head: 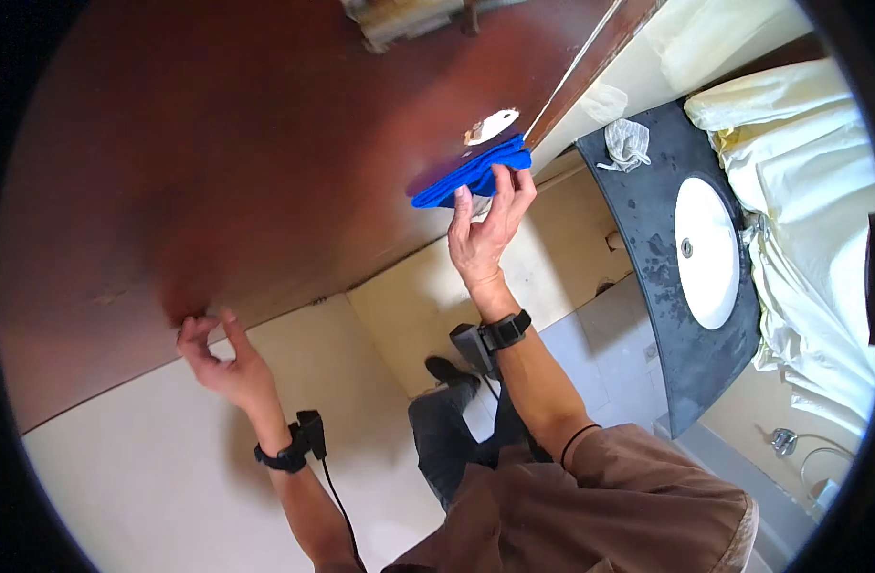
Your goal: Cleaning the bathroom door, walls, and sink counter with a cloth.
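Note:
A folded blue cloth (473,175) is in my right hand (489,229), pressed against a reddish-brown wooden panel (265,179), probably a door. My thumb and fingers pinch the cloth from its near side. Just above the cloth, a ragged oval opening (492,127) in the panel shows white. My left hand (229,358) holds nothing; its curled fingers are apart, with the fingertips at the lower left part of the panel. Whether they touch the wood is hard to tell. Each wrist carries a black strapped device with a cable.
To the right stands a dark, wet countertop (645,215) with a white oval basin (706,252) and a crumpled whitish cloth (625,145). White sheeting (802,236) hangs behind it. Blurred hardware (416,21) juts out at the top. A pale wall (158,458) meets the panel's lower edge.

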